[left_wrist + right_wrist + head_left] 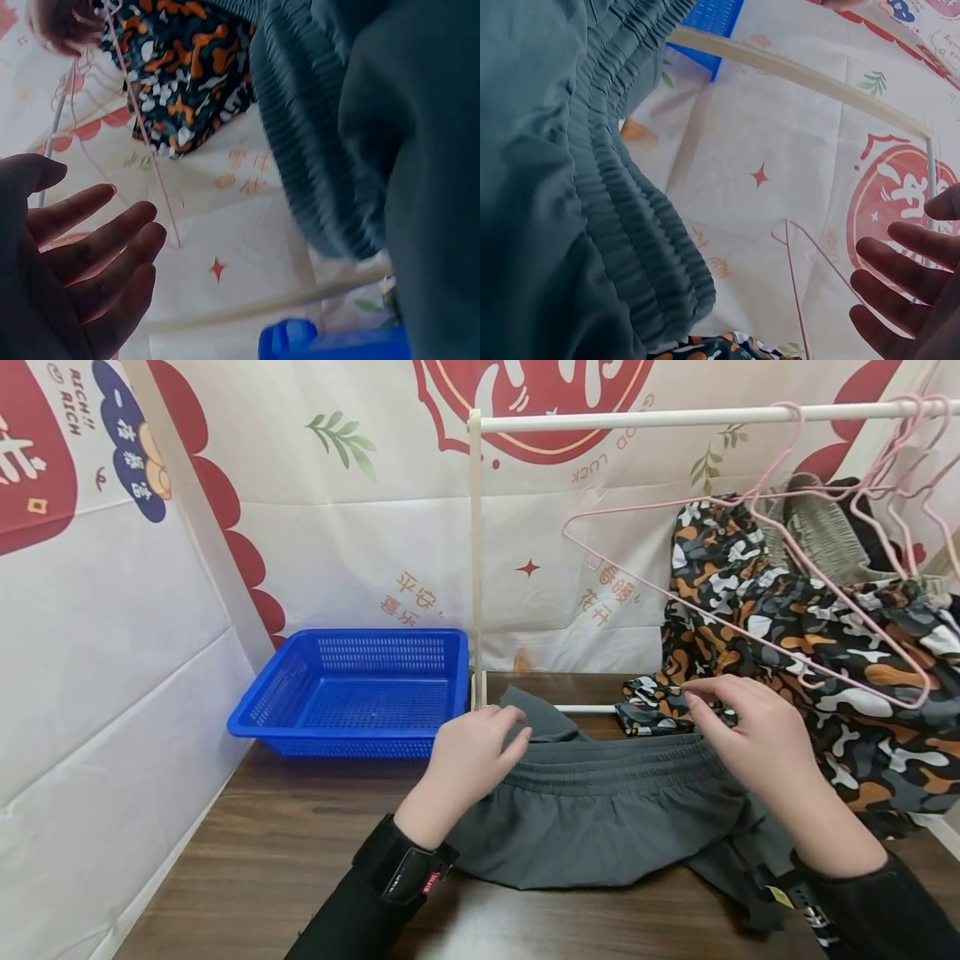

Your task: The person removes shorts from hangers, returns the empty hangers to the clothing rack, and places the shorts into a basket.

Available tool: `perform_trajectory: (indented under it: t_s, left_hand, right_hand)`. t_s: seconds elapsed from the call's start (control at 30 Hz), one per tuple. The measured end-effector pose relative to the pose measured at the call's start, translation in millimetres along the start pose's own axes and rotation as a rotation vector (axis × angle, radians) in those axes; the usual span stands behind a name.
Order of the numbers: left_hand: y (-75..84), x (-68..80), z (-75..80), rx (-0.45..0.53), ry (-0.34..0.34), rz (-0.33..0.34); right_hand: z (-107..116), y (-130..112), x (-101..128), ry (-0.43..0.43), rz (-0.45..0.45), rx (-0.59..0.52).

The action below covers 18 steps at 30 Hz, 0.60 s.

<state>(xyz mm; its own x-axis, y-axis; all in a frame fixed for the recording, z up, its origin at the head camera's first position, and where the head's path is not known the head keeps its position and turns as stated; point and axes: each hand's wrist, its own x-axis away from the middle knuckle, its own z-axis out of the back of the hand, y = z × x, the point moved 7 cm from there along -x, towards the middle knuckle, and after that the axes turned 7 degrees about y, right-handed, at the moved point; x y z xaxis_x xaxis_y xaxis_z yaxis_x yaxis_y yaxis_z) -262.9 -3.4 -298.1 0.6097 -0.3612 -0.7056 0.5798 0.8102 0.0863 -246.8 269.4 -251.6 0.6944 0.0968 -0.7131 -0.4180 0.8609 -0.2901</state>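
Observation:
Dark grey trousers (pixel 615 827) with a gathered elastic waistband (pixel 630 768) lie on the table, waistband toward the rack. My left hand (pixel 476 760) hovers over the waistband's left end, its loosely bent fingers holding nothing. At the waistband's right end is my right hand (pixel 757 747), thumb apart from the fingers and likewise holding nothing. Both wrist views show relaxed, spread fingers, with a gap between each hand and the waistband (pixel 315 150). A bare pink hanger (pixel 675 597) hangs from the rack, beyond and above the right hand.
A blue perforated basket (pixel 352 739) stands at the left on the brown wooden table (pixel 300 843). The white rack's rail (pixel 637 420) runs across the back right, carrying several pink hangers and camouflage-patterned clothes (pixel 720 610). Printed white cloth walls (pixel 360 552) enclose the back and left.

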Motion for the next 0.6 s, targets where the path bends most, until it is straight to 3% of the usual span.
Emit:
perform_trajectory:
  t_s: [0.33,0.6]
  left_hand:
    - [26.0,2.1,-38.1,-0.052,-0.194,-0.03]
    - [44.5,10.2,-70.1,-0.1,-0.391,-0.016]
  right_hand:
    - [-16.5,-2.0,1.3,-0.106,-0.007,-0.007]
    - [-25.5,1.4,5.2,-0.148,-0.023,0.011]
